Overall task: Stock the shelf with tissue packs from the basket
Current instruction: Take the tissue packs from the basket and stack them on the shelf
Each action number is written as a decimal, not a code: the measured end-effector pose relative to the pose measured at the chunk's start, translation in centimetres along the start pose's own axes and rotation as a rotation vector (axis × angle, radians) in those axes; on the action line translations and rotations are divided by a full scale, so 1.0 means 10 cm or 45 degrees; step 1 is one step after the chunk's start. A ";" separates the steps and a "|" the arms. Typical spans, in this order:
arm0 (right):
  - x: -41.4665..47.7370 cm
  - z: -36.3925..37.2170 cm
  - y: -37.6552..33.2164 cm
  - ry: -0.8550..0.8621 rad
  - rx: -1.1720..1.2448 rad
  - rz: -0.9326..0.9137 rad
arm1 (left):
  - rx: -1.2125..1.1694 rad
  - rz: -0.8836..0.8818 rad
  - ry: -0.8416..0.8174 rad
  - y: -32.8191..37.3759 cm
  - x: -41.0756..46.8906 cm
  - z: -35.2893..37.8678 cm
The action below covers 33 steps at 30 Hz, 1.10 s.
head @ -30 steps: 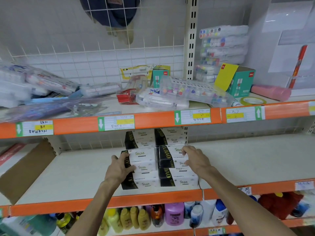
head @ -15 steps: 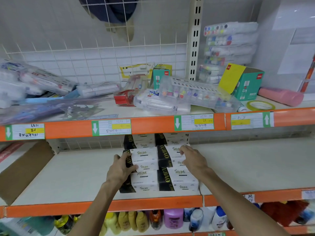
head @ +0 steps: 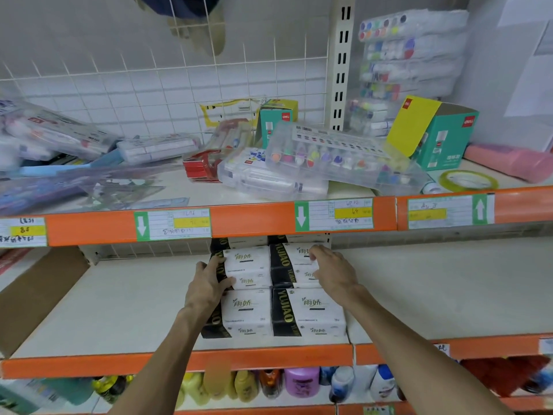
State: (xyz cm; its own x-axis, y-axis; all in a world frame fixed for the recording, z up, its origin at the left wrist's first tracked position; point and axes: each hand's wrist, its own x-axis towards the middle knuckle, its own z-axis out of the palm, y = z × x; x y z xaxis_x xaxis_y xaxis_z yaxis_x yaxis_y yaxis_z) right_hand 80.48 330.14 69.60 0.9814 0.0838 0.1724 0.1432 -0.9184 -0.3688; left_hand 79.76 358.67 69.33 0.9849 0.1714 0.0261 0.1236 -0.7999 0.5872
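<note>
Tissue packs [head: 311, 313] stand stacked on the middle shelf [head: 419, 295]. Your left hand [head: 206, 284] grips the upper left pack [head: 248, 268] by its side; your right hand [head: 333, 272] rests flat, fingers loose, on the upper right pack [head: 291, 265]. Marker cases [head: 335, 157] clutter the shelf above.

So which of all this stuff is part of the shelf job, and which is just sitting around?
Part of the job:
- black-and-white tissue packs
- cream middle shelf
- left hand, right hand, both on the upper packs

Just lying about:
- clear plastic marker cases
- teal cardboard box
- tape roll
- bottles below
</note>
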 end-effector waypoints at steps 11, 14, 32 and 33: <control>0.05 0.05 0.05 0.013 0.021 -0.030 | 0.016 -0.051 0.018 -0.01 0.09 0.06; 0.06 -0.02 0.05 -0.031 0.040 -0.027 | 0.052 -0.059 -0.056 0.02 0.05 0.01; -1.63 0.96 -1.14 0.298 0.026 -0.129 | -0.098 0.910 -0.074 -0.82 -1.55 0.06; -1.77 1.10 -1.17 0.247 0.013 -0.109 | -0.079 0.895 -0.138 -0.99 -1.66 0.12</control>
State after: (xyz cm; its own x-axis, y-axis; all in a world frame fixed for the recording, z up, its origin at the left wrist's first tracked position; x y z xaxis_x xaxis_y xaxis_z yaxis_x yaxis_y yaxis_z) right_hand 62.79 343.68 60.82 0.9230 0.0843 0.3754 0.2271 -0.9070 -0.3546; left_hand 62.38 363.07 62.12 0.8359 -0.4336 0.3366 -0.5488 -0.6655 0.5058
